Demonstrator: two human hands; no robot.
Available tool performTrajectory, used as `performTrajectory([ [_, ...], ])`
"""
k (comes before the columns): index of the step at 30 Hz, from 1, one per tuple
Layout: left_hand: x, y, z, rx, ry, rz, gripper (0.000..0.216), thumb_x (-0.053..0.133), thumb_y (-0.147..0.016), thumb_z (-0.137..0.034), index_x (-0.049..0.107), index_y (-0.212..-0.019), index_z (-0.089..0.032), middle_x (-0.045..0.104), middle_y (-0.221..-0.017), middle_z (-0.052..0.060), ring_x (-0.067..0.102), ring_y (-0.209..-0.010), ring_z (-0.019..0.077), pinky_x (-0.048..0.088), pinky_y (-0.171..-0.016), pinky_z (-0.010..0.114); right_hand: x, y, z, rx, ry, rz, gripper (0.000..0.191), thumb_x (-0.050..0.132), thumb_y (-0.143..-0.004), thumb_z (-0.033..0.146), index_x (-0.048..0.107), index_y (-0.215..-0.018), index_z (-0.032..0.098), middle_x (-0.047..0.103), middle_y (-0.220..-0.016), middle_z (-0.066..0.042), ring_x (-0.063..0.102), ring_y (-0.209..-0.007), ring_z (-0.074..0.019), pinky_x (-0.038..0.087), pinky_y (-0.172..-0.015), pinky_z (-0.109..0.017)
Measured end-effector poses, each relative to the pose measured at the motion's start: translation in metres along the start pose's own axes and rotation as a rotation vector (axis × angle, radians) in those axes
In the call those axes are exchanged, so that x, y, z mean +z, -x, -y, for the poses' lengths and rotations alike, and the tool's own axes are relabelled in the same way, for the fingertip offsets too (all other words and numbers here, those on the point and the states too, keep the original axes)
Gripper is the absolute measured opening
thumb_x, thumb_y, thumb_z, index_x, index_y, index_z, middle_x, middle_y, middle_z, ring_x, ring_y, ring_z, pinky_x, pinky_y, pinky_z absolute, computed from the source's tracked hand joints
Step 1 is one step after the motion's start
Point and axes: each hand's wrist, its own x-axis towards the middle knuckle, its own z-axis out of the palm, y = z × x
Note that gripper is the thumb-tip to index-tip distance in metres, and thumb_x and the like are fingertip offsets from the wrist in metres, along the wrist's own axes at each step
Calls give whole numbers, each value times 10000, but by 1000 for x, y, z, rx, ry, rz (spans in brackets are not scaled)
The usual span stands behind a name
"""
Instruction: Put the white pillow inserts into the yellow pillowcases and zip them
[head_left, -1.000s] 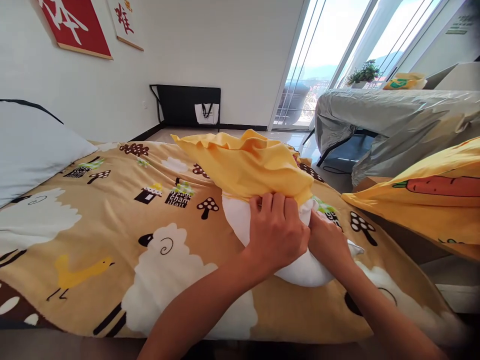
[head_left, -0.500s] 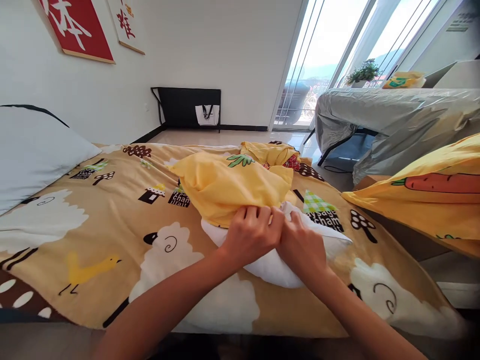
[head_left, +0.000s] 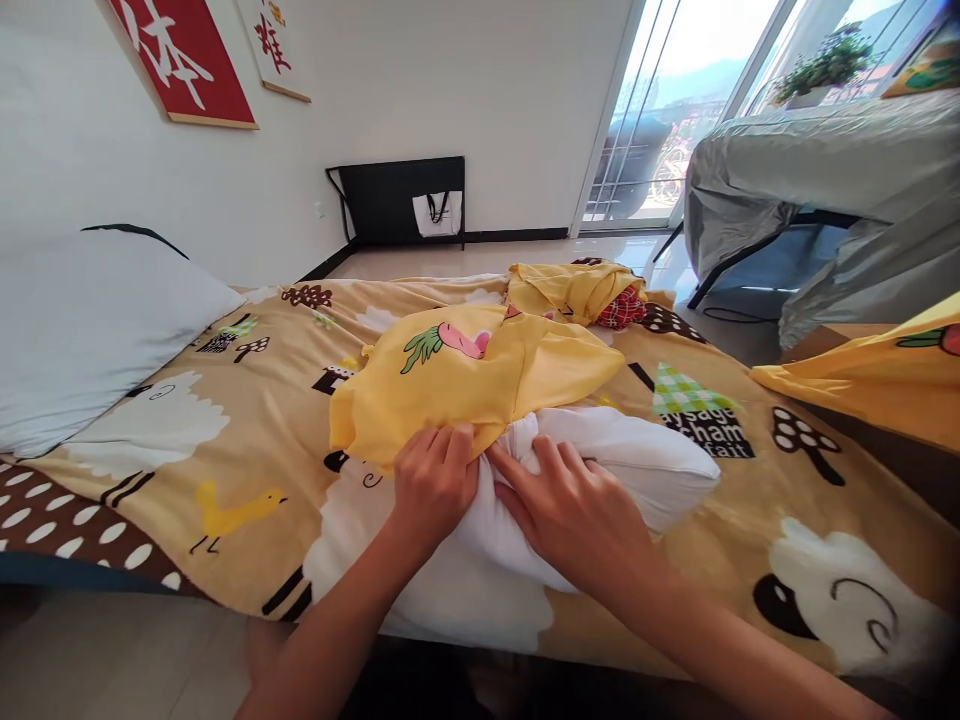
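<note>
A white pillow (head_left: 637, 465) lies on the bed, its far end inside a yellow pillowcase (head_left: 465, 385) printed with a carrot. My left hand (head_left: 435, 485) is closed, pinching the pillowcase's open edge at the near left. My right hand (head_left: 574, 510) presses on the bare white pillow just beside it, fingers curled into the stuffing.
The bed carries a tan blanket (head_left: 225, 420) with sheep and mushrooms. A white pillow (head_left: 90, 330) lies at the left, more crumpled yellow cloth (head_left: 577, 290) beyond, another yellow pillow (head_left: 885, 380) at the right. A plastic-covered table (head_left: 810, 190) stands by the window.
The pillowcase has dropped from being held up and now lies over the pillow. Both hands have shifted left and nearer along its open edge. The view has turned slightly.
</note>
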Motion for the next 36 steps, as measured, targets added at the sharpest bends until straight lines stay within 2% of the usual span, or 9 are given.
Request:
performTrajectory([
  [4,2,-2,-7,-61,-34,111,143,474,-786,-75,531,-875,-172,577,-587,1,542,-548,170,335,-513,290,4,30,-14,172,-80,-148,540,404,-943,443,401,-1384,133,618,-1141,-148,578,-924,-228,454,-724,-303],
  [6,0,-5,-10,-25,-74,133,118,491,-771,-83,535,-838,-169,546,-547,-5,522,-515,171,313,-491,296,4,34,-17,218,-89,-67,525,402,-946,434,410,-1377,133,605,-1191,-146,576,-952,-234,461,-719,-303],
  [12,-5,-23,-20,177,-139,38,122,522,-826,-126,543,-714,-167,474,-491,-16,464,-496,164,288,-527,308,-1,7,-15,97,-170,275,293,480,-900,247,559,-1181,272,588,-1168,-70,592,-863,-189,411,-570,-243],
  [15,-6,-25,-27,184,-126,23,163,483,-839,-99,551,-702,-156,476,-497,-7,455,-508,165,277,-540,313,1,-7,-7,43,-175,271,260,467,-877,155,598,-1080,251,599,-1096,-81,591,-811,-183,396,-542,-246],
  [20,-6,-12,-39,176,-70,22,220,467,-849,-82,517,-655,-173,470,-493,-7,441,-507,163,279,-560,312,17,-11,9,52,-75,250,177,488,-839,110,636,-924,156,639,-887,-134,583,-824,-256,410,-543,-298],
  [23,-3,-7,-39,96,-52,15,221,465,-825,-68,489,-640,-187,491,-503,-2,463,-513,165,295,-566,306,19,2,13,82,-41,155,185,491,-853,144,643,-955,169,645,-915,-129,572,-815,-253,406,-560,-306],
  [28,-2,-8,-31,-13,-65,12,152,504,-781,-108,494,-655,-193,504,-494,-3,490,-490,168,315,-548,295,4,46,-1,24,1,-129,509,473,-913,380,468,-1361,138,534,-1308,-171,536,-930,-252,414,-738,-359],
  [33,-7,-8,-27,-70,-109,71,110,516,-711,-88,507,-670,-190,512,-479,-8,513,-472,170,312,-533,294,0,76,-31,102,82,-318,608,577,-824,543,511,-1347,239,506,-1364,-130,508,-1023,-329,315,-847,-458],
  [36,-10,-10,-28,-96,-139,117,112,518,-698,-76,508,-677,-185,513,-471,-9,511,-456,167,283,-510,299,11,72,-40,75,-74,-317,549,552,-861,498,514,-1334,222,556,-1271,-158,487,-1122,-342,287,-887,-472],
])
